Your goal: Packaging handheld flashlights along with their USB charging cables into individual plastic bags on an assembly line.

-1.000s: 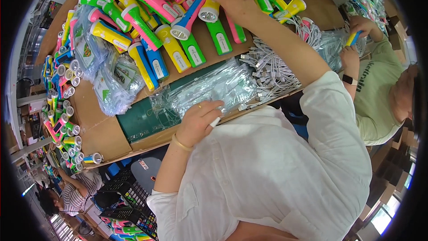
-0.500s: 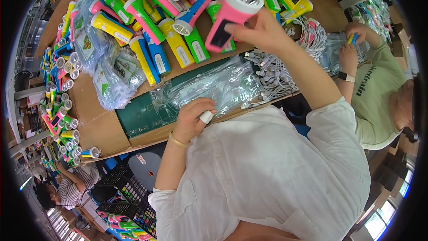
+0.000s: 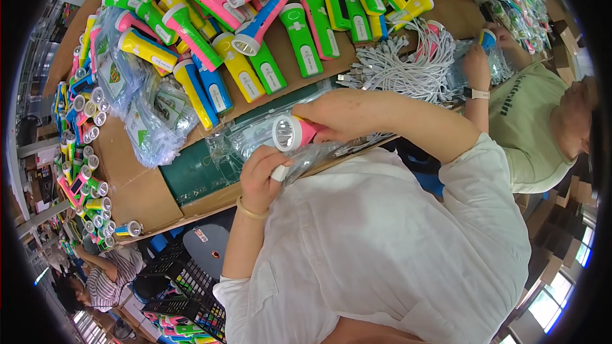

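My right hand (image 3: 347, 113) grips a pink flashlight (image 3: 292, 132) by its body, lens facing the camera, just above the near table edge. Right below it, my left hand (image 3: 260, 171), with a thin bracelet on the wrist, pinches a small white piece (image 3: 278, 172) and rests on a stack of clear plastic bags (image 3: 245, 143). The bags lie on a dark green mat (image 3: 191, 178). The two hands are almost touching.
A heap of pink, green, yellow and blue flashlights (image 3: 255, 19) covers the far table. A tangle of white cables (image 3: 401, 67) lies right of it, packed bags (image 3: 143, 111) at left. A co-worker in green (image 3: 532, 121) handles bags at right. Crates (image 3: 185, 293) stand below.
My right hand lifted a pink flashlight out of the far heap and drew it back to the bags by my left hand. My left hand stayed on the bags.
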`<action>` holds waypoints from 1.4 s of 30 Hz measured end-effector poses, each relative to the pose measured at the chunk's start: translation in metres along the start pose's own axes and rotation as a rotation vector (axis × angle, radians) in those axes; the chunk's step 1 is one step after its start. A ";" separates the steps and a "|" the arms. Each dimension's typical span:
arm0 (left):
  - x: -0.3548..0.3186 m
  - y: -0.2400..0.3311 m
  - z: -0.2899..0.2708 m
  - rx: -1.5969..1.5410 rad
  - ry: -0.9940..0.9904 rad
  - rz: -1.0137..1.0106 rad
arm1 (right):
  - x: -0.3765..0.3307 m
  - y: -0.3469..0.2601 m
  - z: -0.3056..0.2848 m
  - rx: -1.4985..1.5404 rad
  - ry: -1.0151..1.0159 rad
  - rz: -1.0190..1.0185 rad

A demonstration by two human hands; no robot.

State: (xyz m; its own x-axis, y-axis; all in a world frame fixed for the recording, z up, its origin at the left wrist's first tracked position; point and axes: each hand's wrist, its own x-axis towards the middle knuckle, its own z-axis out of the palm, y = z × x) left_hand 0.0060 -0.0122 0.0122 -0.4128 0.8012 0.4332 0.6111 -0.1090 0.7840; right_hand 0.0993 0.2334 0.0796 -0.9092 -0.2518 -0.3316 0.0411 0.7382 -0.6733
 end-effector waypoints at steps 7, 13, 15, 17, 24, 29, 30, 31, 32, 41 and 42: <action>0.010 -0.005 0.003 -0.060 -0.110 0.103 | 0.008 -0.019 0.032 -0.325 -0.110 0.005; 0.012 -0.013 0.002 0.023 -0.101 0.000 | -0.003 0.016 0.061 -0.158 0.226 -0.127; 0.011 -0.015 -0.004 0.054 -0.098 -0.014 | -0.029 0.038 0.034 -0.039 0.612 -0.139; 0.006 -0.016 -0.006 0.092 -0.089 -0.046 | -0.064 0.054 0.003 -0.172 0.813 0.147; 0.002 -0.017 -0.006 0.088 -0.111 -0.011 | -0.124 0.107 -0.005 -0.265 0.730 0.430; -0.003 -0.015 -0.005 0.101 -0.082 -0.011 | -0.129 0.087 -0.022 0.041 0.792 0.438; -0.003 -0.013 -0.005 0.110 -0.078 -0.002 | -0.129 0.082 -0.024 0.354 0.937 0.368; -0.004 -0.011 -0.005 0.121 -0.078 0.009 | -0.133 0.077 -0.030 0.438 0.984 0.244; -0.005 -0.010 -0.005 0.125 -0.076 0.004 | -0.137 0.072 -0.039 0.520 1.029 0.121; -0.008 -0.006 -0.002 0.144 -0.055 -0.056 | -0.106 0.019 -0.050 0.716 1.016 -0.576; -0.009 -0.006 -0.001 0.146 -0.049 -0.055 | -0.102 0.015 -0.048 0.764 0.952 -0.597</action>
State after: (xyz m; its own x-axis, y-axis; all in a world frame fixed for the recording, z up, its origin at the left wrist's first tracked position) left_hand 0.0056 -0.0197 0.0040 -0.4173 0.8316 0.3665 0.6814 0.0195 0.7316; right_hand 0.1727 0.3003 0.1350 -0.7878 0.3472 0.5088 -0.5217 0.0630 -0.8508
